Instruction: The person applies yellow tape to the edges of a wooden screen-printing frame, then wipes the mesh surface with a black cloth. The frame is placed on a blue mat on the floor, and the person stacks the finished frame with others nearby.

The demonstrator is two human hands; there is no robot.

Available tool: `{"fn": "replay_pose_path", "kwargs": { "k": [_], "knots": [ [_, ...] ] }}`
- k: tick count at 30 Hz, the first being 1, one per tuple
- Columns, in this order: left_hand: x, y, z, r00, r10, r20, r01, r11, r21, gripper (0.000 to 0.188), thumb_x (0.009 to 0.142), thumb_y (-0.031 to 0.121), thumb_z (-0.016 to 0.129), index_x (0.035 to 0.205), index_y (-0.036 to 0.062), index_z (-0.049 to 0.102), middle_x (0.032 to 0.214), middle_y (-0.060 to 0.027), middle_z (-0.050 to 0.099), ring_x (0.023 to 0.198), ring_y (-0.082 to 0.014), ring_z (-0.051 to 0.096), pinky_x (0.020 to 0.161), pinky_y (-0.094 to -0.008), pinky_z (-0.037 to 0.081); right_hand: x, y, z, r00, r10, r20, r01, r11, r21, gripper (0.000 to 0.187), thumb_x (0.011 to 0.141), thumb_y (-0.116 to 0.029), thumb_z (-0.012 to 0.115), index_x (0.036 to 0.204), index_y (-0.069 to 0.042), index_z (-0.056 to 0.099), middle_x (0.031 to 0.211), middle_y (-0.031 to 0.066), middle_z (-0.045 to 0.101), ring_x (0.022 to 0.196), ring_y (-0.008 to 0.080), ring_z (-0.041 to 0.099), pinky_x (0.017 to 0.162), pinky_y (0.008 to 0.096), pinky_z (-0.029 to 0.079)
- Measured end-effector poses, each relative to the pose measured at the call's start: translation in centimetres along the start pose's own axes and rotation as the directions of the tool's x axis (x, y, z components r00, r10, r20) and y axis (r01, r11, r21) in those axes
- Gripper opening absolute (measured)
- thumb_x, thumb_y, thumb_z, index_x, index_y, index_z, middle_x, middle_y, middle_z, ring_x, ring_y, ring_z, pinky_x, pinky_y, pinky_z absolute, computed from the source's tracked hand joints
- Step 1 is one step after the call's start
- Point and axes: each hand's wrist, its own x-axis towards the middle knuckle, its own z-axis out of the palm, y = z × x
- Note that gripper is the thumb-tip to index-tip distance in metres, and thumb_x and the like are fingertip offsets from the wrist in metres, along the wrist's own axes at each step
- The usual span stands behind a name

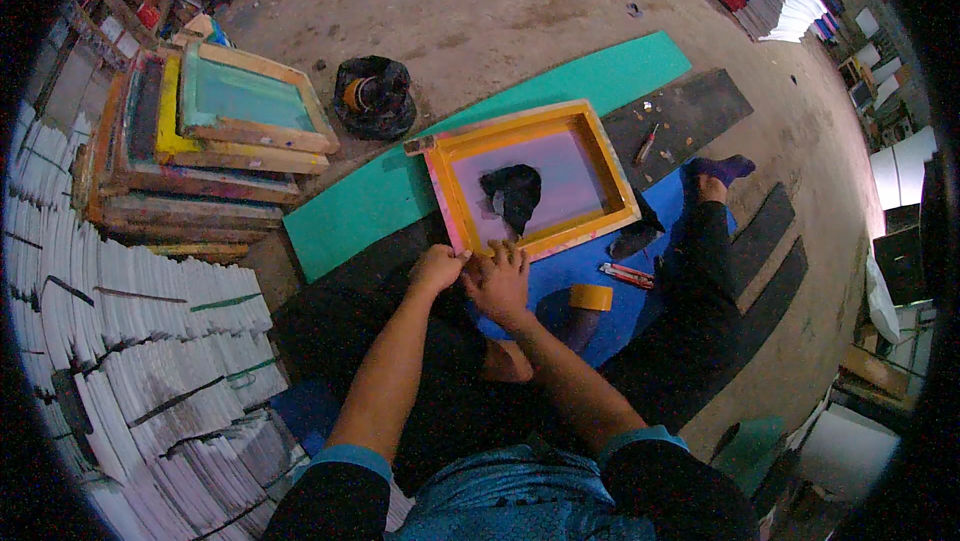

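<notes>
A wooden screen-printing frame lies tilted across my lap and the floor mats, with yellow tape along its inner sides. A crumpled black cloth rests on its pale purplish mesh. My left hand is closed at the near left corner, thumb and fingers pinching the edge. Just beside it, my right hand has its fingers curled over the near side of the frame, their tips against the taped inner face. Whether a loose strip of tape is between the fingers is too small to tell.
A yellow tape roll and a red cutter lie on a blue sheet to the right. Stacked frames and bundled paper stand left. A black bag sits beyond the green mat.
</notes>
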Motion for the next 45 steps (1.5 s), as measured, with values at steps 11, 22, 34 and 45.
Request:
{"fn": "replay_pose_path", "kwargs": {
  "k": [11, 22, 34, 45],
  "knots": [
    [1.4, -3.5, 0.0, 0.986, 0.167, -0.021, -0.169, 0.982, -0.085, 0.054, 0.093, 0.049, 0.059, 0.102, -0.0031, 0.07, 0.099, -0.0249, 0.07, 0.095, -0.0392, 0.068, 0.083, -0.0459, 0.051, 1.8, -0.2, 0.5, 0.975, 0.135, 0.174, -0.134, 0.991, -0.017, 0.05, 0.088, -0.045, 0.058, 0.13, -0.016, 0.061, 0.151, 0.019, 0.04, 0.146, 0.0412, 0.022, 0.114, 0.0672, 0.014],
    [-1.7, 1.2, -1.5, 0.977, 0.212, -0.013, -0.213, 0.976, -0.039, 0.048, 0.095, 0.045, 0.058, 0.092, -0.0013, 0.069, 0.081, -0.0226, 0.068, 0.078, -0.0373, 0.068, 0.072, -0.0465, 0.051, 3.9, 4.4, -2.7, 0.979, -0.03, 0.2, 0.057, 0.99, -0.127, 0.045, 0.086, -0.038, 0.065, 0.126, -0.016, 0.064, 0.149, 0.0167, 0.043, 0.139, 0.0402, 0.036, 0.111, 0.0601, 0.027],
    [-1.7, 4.9, -7.0, 0.989, 0.147, 0.011, -0.146, 0.97, 0.193, 0.042, 0.096, 0.043, 0.055, 0.097, 0.0034, 0.071, 0.096, -0.0198, 0.071, 0.094, -0.0385, 0.067, 0.082, -0.0492, 0.052, 10.7, 15.7, 0.3, 0.991, -0.07, 0.116, 0.107, 0.93, -0.352, 0.026, 0.088, -0.016, 0.056, 0.111, -0.012, 0.068, 0.11, 0.0117, 0.066, 0.112, 0.0336, 0.056, 0.091, 0.0477, 0.048],
    [7.1, -1.0, -6.0, 0.983, 0.183, 0.027, -0.184, 0.979, 0.086, 0.045, 0.099, 0.043, 0.049, 0.109, 0.0031, 0.067, 0.109, -0.0231, 0.068, 0.1, -0.0426, 0.065, 0.086, -0.055, 0.05, 4.4, 2.9, 1.7, 0.985, 0.072, 0.155, -0.12, 0.938, 0.326, 0.026, 0.076, -0.019, 0.076, 0.096, -0.005, 0.068, 0.095, 0.0177, 0.067, 0.093, 0.0397, 0.063, 0.082, 0.0481, 0.051]
  ]
}}
